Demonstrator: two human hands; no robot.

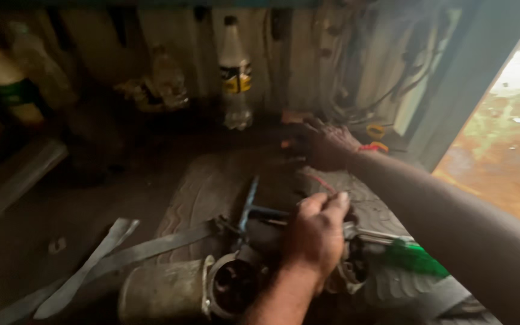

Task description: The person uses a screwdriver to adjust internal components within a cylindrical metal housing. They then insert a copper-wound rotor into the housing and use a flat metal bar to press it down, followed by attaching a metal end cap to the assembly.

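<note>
The left hand (315, 232) has its fingers curled together, thumb up, resting on a dark metal assembly (260, 241); whether they actually pinch a part cannot be told. That assembly lies low in the middle of the view on a worn tyre (212, 186), and everything else is placed from it. Just left of it, touching, sits a dull metal cylinder (164, 292) with a round flange. To its right a tool with a green handle (415, 257) pokes out from under the hand.

The right hand (326, 144) reaches well beyond the assembly, fingers loosely spread over something dark at the back; what they touch is too dim to tell. A red band circles that wrist.

Flat grey straps (103, 256) run off to the left of the assembly. Behind it, against the wall, stands a clear plastic bottle (235, 72) with a yellow and black label band. Far left stands a pale bottle with a green band (4, 81).
</note>
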